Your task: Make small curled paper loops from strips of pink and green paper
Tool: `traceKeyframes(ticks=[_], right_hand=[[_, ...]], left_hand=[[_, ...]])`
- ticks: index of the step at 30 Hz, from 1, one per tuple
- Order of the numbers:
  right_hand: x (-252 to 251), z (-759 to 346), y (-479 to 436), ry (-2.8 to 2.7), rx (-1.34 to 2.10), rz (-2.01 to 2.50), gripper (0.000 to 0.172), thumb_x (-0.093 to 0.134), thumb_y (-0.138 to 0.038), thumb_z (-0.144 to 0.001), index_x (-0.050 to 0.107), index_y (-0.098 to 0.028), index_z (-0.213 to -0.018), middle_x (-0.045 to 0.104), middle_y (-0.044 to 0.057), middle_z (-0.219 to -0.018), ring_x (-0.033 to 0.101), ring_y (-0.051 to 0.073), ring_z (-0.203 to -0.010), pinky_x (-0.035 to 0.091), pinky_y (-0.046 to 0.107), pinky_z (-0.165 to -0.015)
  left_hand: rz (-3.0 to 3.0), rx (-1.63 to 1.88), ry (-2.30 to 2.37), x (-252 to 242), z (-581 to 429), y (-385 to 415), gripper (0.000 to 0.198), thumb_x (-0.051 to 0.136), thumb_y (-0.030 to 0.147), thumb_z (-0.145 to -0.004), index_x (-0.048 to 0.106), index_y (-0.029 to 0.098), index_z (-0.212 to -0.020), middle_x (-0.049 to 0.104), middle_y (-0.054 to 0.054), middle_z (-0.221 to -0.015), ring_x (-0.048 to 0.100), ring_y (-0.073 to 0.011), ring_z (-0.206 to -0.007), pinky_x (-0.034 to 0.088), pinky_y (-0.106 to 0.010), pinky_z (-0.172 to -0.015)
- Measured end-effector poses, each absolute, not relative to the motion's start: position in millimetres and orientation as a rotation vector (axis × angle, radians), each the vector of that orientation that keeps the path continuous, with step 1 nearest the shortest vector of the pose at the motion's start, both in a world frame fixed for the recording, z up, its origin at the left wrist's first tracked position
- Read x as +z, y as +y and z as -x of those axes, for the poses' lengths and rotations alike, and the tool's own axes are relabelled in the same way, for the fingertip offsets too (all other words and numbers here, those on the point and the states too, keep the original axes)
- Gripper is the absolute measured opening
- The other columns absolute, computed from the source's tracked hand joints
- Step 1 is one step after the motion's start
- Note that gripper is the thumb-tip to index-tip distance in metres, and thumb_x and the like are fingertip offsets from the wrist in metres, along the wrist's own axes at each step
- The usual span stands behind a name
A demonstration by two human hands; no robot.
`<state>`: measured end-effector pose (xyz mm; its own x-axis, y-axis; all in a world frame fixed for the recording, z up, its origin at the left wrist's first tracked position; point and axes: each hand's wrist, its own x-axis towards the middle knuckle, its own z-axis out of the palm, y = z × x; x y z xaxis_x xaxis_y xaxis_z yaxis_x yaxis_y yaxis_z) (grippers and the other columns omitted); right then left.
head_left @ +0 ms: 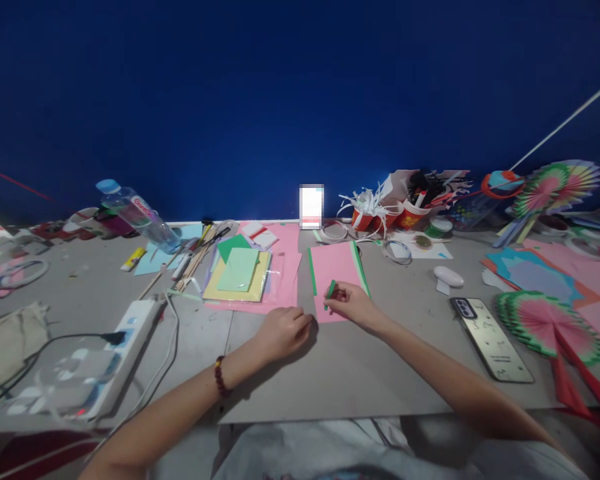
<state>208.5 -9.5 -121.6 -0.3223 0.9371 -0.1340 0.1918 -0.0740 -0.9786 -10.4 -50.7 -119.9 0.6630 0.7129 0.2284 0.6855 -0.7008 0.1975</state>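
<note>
My right hand [353, 303] pinches a small strip of green paper [332, 289] between thumb and fingers, just above the lower part of a pink sheet [334, 263]. That sheet has green strips along its left and right edges. My left hand [286, 331] rests on the table to the left of the sheet's lower end, its fingers curled in. Whatever those fingers may hold is hidden. Beyond my left hand lies a stack of coloured paper with a light green sheet [237, 269] on top, over a yellow pack [214, 288] in clear wrap.
A phone [493, 341] and pink-green paper fans [550, 327] lie at the right. Red paper cups [413, 217] with tools and shreds stand at the back. A power strip [130, 353] with cables is at the left, a tilted water bottle [143, 217] behind it.
</note>
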Motion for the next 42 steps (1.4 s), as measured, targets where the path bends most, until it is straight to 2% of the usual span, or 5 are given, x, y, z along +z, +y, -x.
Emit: traceKeyframes(ticks=[8,17,31,42], right_hand=[[-127.5,-200.0,-20.1,-1.695,1.47,1.166,0.014,0.067,-0.028,-0.074,0.063,-0.018,-0.083,0.067,0.001,-0.08,0.063,0.015,-0.074,0.051,0.028,-0.071],[-134.6,-197.3,-21.4,-1.753,1.436,1.157,0.012,0.065,-0.024,-0.073,0.058,-0.019,-0.08,0.063,-0.001,-0.069,0.061,0.015,-0.068,0.049,0.027,-0.066],[-143.3,-193.4,-25.2,-1.805,1.195,1.214,0.01,0.065,-0.023,-0.072,0.056,-0.021,-0.076,0.063,-0.001,-0.069,0.063,0.015,-0.067,0.049,0.027,-0.067],[-138.6,-192.9,-26.4,-1.796,1.189,1.239,0.012,0.064,-0.022,-0.073,0.054,-0.021,-0.079,0.064,-0.002,-0.067,0.064,0.015,-0.066,0.049,0.027,-0.068]], left_hand=[[-2.755,0.411,1.005,-118.8,17.9,-50.5,0.025,0.046,0.024,-0.088,0.067,0.021,-0.102,0.063,-0.003,-0.073,0.058,-0.0145,-0.06,0.037,-0.025,-0.051],[-2.777,0.453,0.966,-120.8,16.6,-50.6,0.025,0.046,0.025,-0.088,0.067,0.021,-0.101,0.06,-0.001,-0.071,0.056,-0.0139,-0.058,0.033,-0.026,-0.049],[-2.757,0.452,0.98,-119.6,15.9,-51.2,0.025,0.046,0.023,-0.088,0.067,0.021,-0.1,0.062,-0.002,-0.071,0.058,-0.0134,-0.059,0.034,-0.025,-0.05],[-2.75,0.497,0.989,-121.3,14.9,-52.6,0.025,0.045,0.023,-0.089,0.068,0.021,-0.1,0.061,-0.002,-0.069,0.057,-0.0133,-0.057,0.033,-0.026,-0.05]])
